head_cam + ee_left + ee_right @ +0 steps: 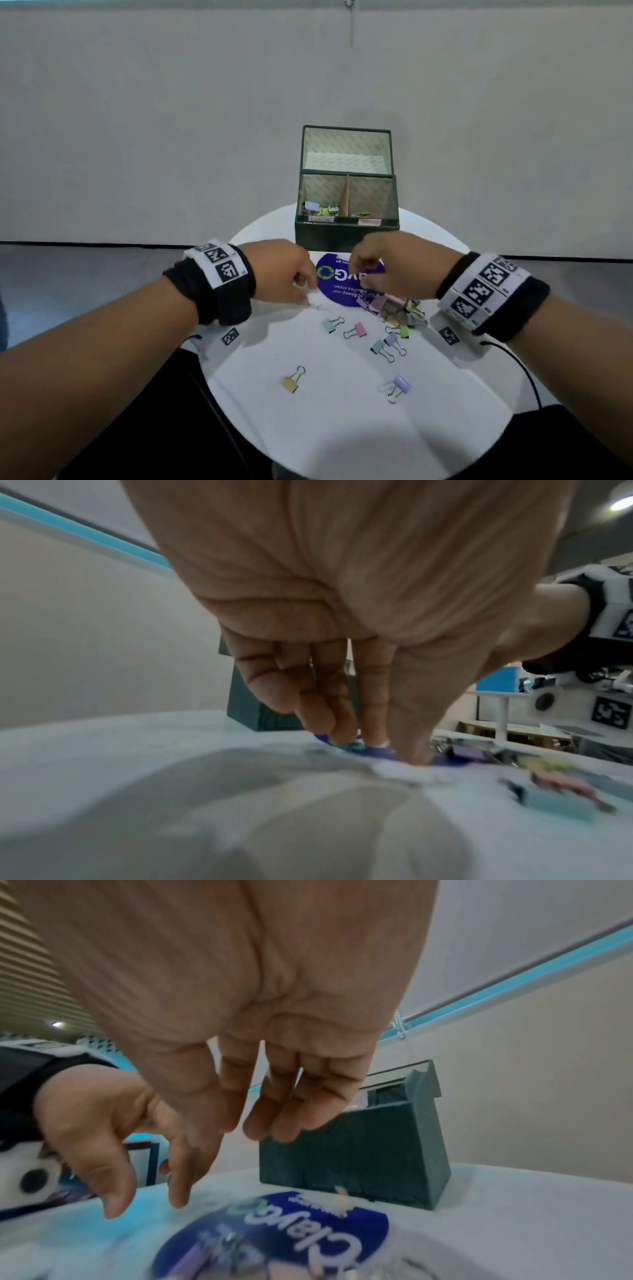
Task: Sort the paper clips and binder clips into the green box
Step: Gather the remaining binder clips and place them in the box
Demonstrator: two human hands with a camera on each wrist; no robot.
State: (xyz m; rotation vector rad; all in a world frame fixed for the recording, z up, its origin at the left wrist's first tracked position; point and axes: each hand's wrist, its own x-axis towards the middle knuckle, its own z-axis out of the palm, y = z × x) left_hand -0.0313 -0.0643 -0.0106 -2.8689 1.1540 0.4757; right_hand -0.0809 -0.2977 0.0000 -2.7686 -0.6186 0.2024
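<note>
My left hand (284, 270) presses its fingertips down at a paper clip (318, 306) on the surface (342, 428), while my right hand (383, 265) hangs relaxed and empty nearer the green box (346, 233), just beyond.

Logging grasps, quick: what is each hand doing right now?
Left hand: fingertips down at a paper clip on the table; grip cannot be told.
Right hand: open, fingers relaxed, holding nothing.
</note>
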